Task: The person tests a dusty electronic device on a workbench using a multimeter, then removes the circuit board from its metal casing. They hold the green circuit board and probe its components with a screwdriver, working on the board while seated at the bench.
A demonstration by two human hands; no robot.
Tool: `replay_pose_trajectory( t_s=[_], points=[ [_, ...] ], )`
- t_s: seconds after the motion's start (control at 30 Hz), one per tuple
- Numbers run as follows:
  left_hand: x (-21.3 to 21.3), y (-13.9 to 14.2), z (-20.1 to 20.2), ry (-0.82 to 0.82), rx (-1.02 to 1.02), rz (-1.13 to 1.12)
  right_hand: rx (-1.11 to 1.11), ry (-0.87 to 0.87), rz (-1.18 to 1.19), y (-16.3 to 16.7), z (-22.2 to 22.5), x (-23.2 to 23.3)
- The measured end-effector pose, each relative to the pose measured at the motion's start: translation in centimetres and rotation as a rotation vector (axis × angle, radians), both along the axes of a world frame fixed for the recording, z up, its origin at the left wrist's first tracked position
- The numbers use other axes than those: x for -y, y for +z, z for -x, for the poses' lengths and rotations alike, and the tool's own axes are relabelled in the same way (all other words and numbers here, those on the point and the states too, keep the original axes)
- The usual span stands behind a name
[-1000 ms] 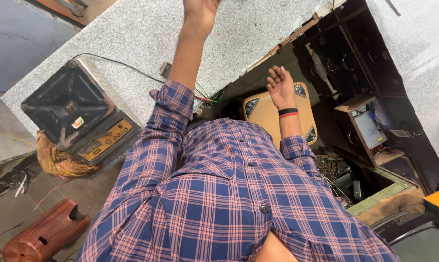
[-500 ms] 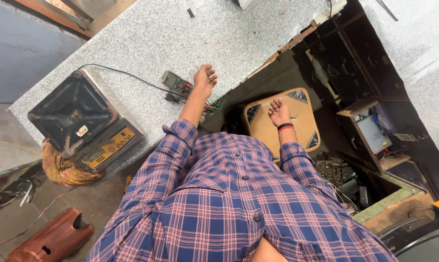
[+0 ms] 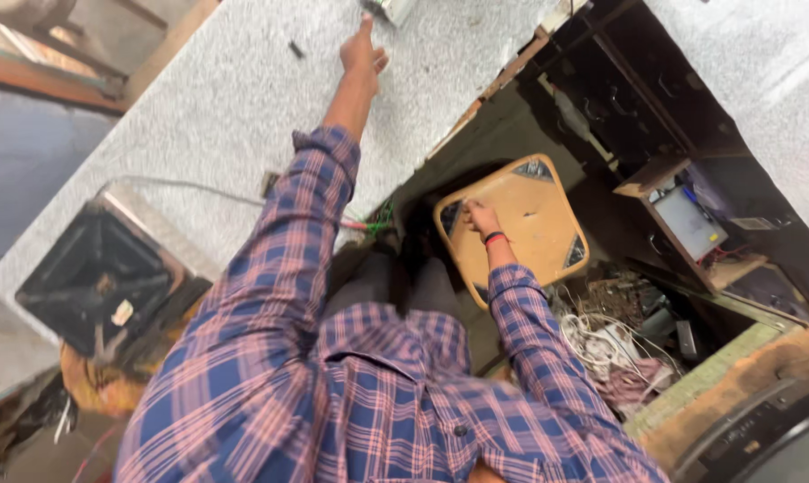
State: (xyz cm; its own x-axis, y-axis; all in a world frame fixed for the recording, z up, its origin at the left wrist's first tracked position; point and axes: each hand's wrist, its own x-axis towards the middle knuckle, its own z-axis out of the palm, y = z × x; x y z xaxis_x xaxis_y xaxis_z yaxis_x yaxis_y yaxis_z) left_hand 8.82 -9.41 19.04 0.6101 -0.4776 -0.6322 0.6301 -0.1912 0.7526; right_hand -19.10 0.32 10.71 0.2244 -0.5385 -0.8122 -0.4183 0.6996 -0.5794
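My left hand (image 3: 362, 52) is stretched far across the speckled grey counter (image 3: 217, 116), fingers apart and holding nothing. Its fingertips are close to a shiny metal object (image 3: 388, 7) at the top edge of the view. My right hand (image 3: 479, 217), with a red and black band at the wrist, rests on the tan square stool top (image 3: 534, 210) with dark corners, below the counter edge. Both sleeves are blue and pink plaid.
A black square appliance (image 3: 96, 279) with a cable sits on the counter at left. A small dark piece (image 3: 295, 49) lies near my left arm. A device with a pale screen (image 3: 686, 222) and a tangle of wires (image 3: 610, 349) fill the dark space at right.
My left hand has moved from near a small device at the counter edge to far across the counter. My right hand stays on the stool top.
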Motion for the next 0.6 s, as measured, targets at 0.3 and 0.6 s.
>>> replay_pose_trajectory(
  t_s=[0.3,0.6],
  points=[
    [5.6,-3.7,-3.8,-0.163,0.342,-0.081,-0.203,0.428,0.671,-2.9,-5.9,5.3],
    [-7.7,-12.6,-1.2,-0.227,0.641,0.124,-0.838,1.564,0.376,-7.7,-8.1,7.0]
  ],
)
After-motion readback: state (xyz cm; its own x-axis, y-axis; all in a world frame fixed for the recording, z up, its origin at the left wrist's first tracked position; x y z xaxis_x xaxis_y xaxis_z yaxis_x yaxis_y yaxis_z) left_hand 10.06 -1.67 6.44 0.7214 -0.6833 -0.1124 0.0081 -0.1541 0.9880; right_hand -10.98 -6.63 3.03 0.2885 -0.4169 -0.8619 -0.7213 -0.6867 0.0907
